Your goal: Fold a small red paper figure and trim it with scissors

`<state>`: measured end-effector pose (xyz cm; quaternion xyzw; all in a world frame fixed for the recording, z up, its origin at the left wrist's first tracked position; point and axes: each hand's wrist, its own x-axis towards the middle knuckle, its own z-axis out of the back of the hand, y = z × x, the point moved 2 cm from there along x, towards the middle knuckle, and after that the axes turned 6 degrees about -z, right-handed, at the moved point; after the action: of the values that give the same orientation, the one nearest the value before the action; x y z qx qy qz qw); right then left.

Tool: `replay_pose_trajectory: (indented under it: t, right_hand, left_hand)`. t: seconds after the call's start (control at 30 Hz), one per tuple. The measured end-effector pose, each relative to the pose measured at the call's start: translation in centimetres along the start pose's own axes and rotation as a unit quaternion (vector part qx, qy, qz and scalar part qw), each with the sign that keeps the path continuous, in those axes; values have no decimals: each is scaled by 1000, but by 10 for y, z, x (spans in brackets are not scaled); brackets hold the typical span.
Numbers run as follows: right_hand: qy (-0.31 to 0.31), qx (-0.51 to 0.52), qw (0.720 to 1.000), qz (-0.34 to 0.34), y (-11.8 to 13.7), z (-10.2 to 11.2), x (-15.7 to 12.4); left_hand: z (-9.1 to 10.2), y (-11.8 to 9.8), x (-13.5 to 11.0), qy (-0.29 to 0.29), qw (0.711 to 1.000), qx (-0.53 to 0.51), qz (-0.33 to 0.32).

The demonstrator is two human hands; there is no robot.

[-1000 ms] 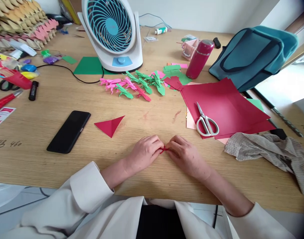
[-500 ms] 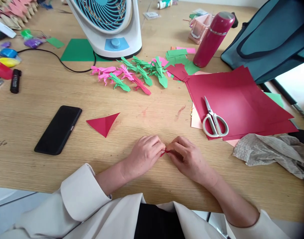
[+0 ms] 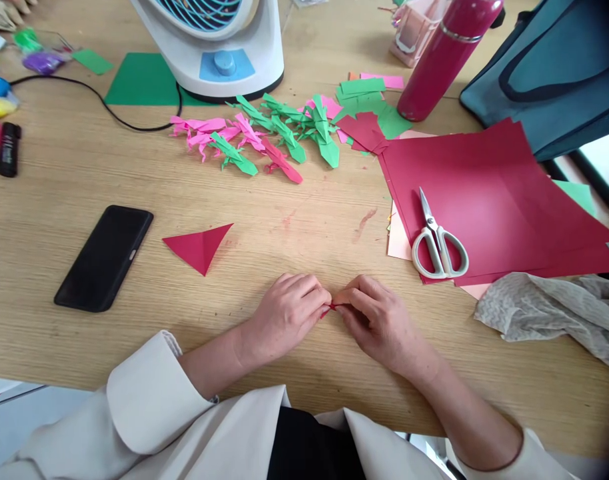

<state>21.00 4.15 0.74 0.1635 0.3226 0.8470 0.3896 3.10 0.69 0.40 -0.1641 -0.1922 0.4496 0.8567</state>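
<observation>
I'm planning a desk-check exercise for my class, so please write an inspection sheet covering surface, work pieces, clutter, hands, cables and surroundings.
Surface: wood-grain table, with reddish marks.
Work pieces: small red paper piece, mostly hidden; red paper triangle, lying apart; folded paper figures, green, pink and red; scissors on red sheets.
Clutter: phone, marker, flask, crumpled cloth.
Hands: left hand and right hand both pinch the small red paper piece.
Cables: black cable curves across the table towards the fan.
Surroundings: teal bag beyond the red sheets.
</observation>
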Motion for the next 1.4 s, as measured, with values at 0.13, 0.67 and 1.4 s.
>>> replay_pose_trajectory:
  t: [0.13, 0.67, 1.4]
  right_hand:
    - [0, -11, 1000, 0, 2, -1, 0]
    - [-12, -54, 998, -21, 4, -8, 0]
    - [-22, -31, 998, -59, 10, -8, 1]
  left_hand:
    - [1, -1, 0, 9, 1000, -5, 7]
    - [0, -3, -4, -22, 999, -42, 23]
    - [-2, -5, -2, -39, 995, -60, 63]
